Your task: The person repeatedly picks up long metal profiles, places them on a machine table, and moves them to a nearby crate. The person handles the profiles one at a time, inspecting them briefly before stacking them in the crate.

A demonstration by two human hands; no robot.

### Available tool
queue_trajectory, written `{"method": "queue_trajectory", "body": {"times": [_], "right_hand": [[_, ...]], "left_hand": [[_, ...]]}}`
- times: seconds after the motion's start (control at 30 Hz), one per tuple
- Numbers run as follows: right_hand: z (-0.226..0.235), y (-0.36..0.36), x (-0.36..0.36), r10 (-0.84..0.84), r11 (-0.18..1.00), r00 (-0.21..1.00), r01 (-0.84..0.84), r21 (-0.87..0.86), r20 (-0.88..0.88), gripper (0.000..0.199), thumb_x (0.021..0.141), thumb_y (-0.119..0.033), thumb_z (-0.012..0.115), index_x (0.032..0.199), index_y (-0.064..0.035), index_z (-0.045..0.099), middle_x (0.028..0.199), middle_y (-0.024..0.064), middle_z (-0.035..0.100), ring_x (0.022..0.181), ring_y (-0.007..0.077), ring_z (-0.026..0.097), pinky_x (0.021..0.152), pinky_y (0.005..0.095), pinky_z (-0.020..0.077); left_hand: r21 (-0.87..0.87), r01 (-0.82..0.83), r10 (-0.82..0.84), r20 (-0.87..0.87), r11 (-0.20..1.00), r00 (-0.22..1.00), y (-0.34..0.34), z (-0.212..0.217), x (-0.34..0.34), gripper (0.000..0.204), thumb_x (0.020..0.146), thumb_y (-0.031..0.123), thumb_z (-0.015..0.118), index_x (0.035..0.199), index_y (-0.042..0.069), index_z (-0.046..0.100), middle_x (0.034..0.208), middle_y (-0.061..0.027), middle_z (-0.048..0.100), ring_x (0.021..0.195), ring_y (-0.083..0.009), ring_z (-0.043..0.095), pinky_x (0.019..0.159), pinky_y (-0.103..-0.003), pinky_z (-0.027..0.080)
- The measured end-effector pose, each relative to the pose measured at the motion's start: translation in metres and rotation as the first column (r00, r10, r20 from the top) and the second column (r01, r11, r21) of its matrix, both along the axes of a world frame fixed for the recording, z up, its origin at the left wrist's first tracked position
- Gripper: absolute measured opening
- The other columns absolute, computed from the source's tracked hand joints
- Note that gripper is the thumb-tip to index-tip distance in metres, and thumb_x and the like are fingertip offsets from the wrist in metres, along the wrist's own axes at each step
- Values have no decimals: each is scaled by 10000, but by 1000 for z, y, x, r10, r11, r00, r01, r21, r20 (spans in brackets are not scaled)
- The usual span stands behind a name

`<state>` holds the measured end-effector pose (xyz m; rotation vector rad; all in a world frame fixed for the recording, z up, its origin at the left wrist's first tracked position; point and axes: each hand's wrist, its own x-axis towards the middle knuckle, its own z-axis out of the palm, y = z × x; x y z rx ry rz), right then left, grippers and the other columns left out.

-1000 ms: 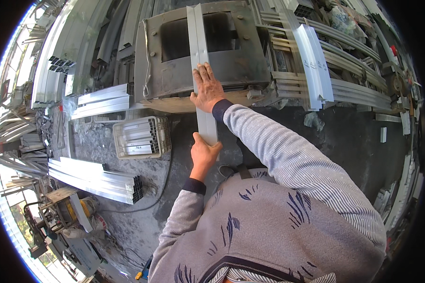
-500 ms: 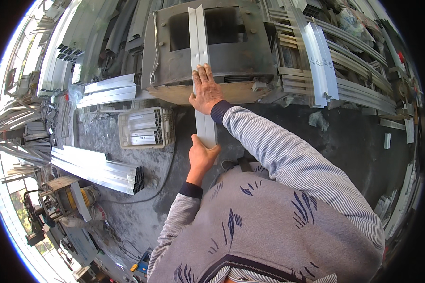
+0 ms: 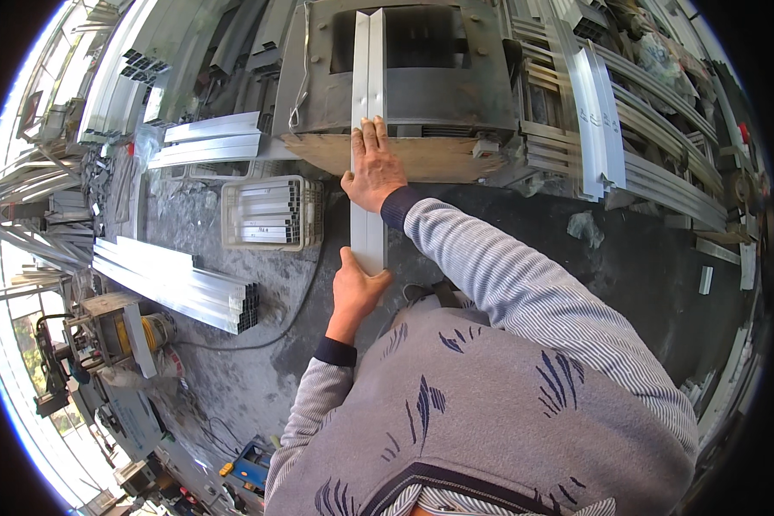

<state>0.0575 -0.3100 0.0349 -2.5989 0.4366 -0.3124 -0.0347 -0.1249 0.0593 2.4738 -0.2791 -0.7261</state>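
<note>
A long silvery metal profile point(image 3: 370, 73), creased along its length, runs away from me across the front of a dark metal box-shaped machine point(image 3: 439, 95). My left hand point(image 3: 358, 292) grips the profile's near end, thumb on top, with the other fingers hidden beneath. Farther along, my right hand point(image 3: 376, 175) lies on the profile. Its fingers stretch flat along the top face, and the thumb sticks out past the left edge. Behind the profile's far part is the machine's dark rectangular opening point(image 3: 439, 43).
A wooden board point(image 3: 439, 159) edges the machine's near side. To the left stand a plastic crate point(image 3: 317, 211) of short profiles and a stack of square tubes point(image 3: 181, 288). A cable point(image 3: 297, 314) crosses the floor. Racked profiles point(image 3: 662, 112) fill the right side.
Both hands stay on the profile, in the same grip. The view has shifted slightly, and the profile now appears straighter and a little left relative to the machine's opening.
</note>
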Motion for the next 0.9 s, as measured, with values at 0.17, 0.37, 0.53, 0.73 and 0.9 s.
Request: {"method": "queue_trajectory", "body": {"times": [0.17, 0.37, 0.53, 0.73, 0.9], "right_hand": [[6, 16, -6, 12, 1000, 1000, -12, 9, 7, 823, 877, -296, 702, 1535, 94, 398, 1639, 276, 310, 1591, 453, 177, 1213, 466, 430], [11, 44, -22, 65, 997, 992, -60, 45, -107, 894, 873, -318, 728, 1551, 114, 335, 1636, 291, 260, 1580, 478, 166, 1162, 474, 481], [1, 69, -46, 124, 990, 979, -111, 85, -159, 945, 875, -355, 743, 1538, 157, 305, 1607, 327, 247, 1566, 518, 158, 1142, 470, 498], [-6, 85, -74, 170, 983, 972, -155, 100, -165, 992, 849, -402, 769, 1546, 132, 309, 1604, 305, 249, 1571, 494, 154, 1028, 520, 526], [-13, 64, -92, 170, 976, 980, -182, 122, 107, 909, 776, -321, 821, 1478, 96, 422, 1509, 296, 366, 1495, 490, 275, 1176, 518, 400]], "left_hand": [[37, 16, -16, 6, 999, 1000, 19, 4, -1, 617, 773, 294, 803, 1141, -22, 422, 957, -342, 714, 917, -511, 721, 816, -539, 584], [56, -8, 10, -28, 998, 1000, 50, 5, -17, 618, 759, 286, 817, 1136, -12, 429, 962, -333, 715, 925, -501, 723, 820, -530, 582], [86, -21, 27, -70, 996, 997, 78, 8, -43, 605, 750, 283, 810, 1117, -9, 429, 953, -344, 711, 930, -528, 708, 830, -557, 575], [129, -49, 58, -70, 990, 996, 94, 7, -71, 591, 739, 280, 802, 1105, -5, 435, 954, -343, 712, 933, -540, 699, 836, -569, 567], [115, -74, 85, -100, 991, 991, 99, 10, -80, 589, 737, 279, 805, 1109, -3, 446, 947, -347, 707, 949, -537, 697, 846, -564, 562]]}}
